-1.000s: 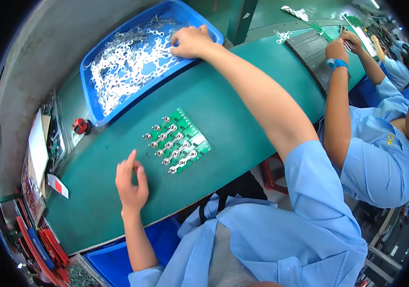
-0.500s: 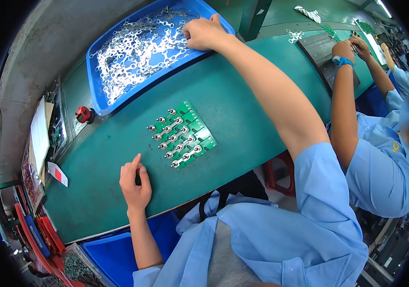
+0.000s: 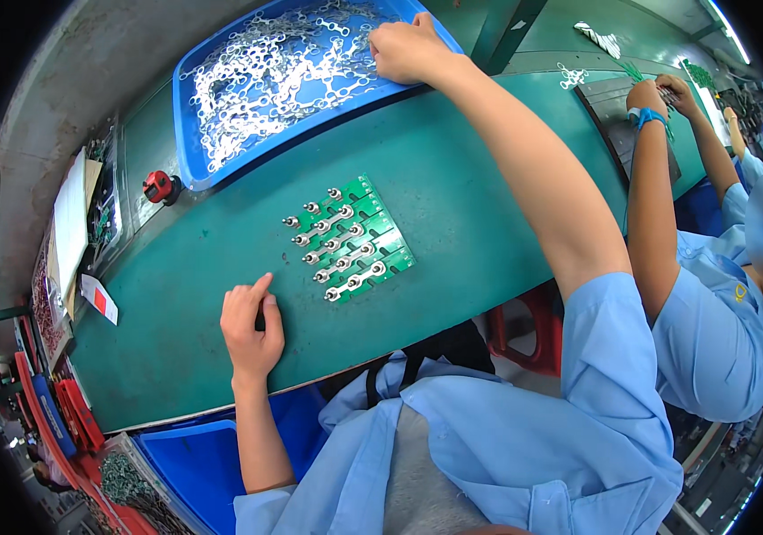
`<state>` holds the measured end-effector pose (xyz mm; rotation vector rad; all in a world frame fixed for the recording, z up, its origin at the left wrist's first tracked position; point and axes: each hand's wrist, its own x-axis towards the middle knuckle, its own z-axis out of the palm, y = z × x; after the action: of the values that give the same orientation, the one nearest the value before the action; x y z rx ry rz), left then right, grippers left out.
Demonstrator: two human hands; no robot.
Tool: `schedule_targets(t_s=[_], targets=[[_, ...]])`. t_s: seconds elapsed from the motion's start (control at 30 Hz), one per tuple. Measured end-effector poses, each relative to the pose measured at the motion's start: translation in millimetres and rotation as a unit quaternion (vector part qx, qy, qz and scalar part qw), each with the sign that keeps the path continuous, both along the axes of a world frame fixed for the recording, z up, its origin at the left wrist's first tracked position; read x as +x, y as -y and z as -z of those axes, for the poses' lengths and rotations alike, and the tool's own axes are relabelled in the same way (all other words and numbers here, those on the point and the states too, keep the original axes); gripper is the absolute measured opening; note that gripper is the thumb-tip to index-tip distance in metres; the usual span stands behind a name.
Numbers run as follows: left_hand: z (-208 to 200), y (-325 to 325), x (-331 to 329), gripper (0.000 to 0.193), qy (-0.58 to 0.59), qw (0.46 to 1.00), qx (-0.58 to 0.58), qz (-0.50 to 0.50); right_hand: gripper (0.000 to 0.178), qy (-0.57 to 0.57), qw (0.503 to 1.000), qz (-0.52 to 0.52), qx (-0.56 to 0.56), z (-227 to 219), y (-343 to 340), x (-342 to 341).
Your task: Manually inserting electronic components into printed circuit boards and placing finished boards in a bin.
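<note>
My right hand [image 3: 412, 51] reaches into the right end of a blue tray [image 3: 183, 120] heaped with flat silver metal links [image 3: 279, 76]. Its fingers curl down among the links, and the fingertips and anything in them are hidden. On the bench near its front edge rests my left hand [image 3: 253, 333], empty, index finger stretched forward and thumb apart. Beyond it and to the right lies a green circuit board [image 3: 392, 241]. Several silver threaded-shaft components [image 3: 332, 242] stand upright on the board in rows, and flat metal links join some of them.
A small red-and-black object [image 3: 161, 187] sits left of the tray. Papers [image 3: 71, 232] and a red-and-white card [image 3: 99, 299] lie at the left edge. At right, a co-worker's hands [image 3: 649, 96] work over a dark plate [image 3: 609, 116]. A green post [image 3: 508, 36] stands behind.
The whole view has shifted slightly. My right hand stays at the tray's right end, its fingers still down among the links. The left hand remains on the bench, and the board looks unchanged.
</note>
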<state>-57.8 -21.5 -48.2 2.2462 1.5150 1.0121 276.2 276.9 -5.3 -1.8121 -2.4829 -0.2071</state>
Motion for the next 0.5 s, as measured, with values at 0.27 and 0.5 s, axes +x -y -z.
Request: schedule_targets(t_s=[0.27,0.5], targets=[[-2,-1,0,0.031,-0.019,0.999,0.023,0.025,0.012,-0.244,0.969,-0.030,0.032,-13,9,18],[-10,4,-3,0.035,0.049,0.998,0.027,-0.005,0.009,-0.438,0.881,-0.055,-0.171,-53,58,13]])
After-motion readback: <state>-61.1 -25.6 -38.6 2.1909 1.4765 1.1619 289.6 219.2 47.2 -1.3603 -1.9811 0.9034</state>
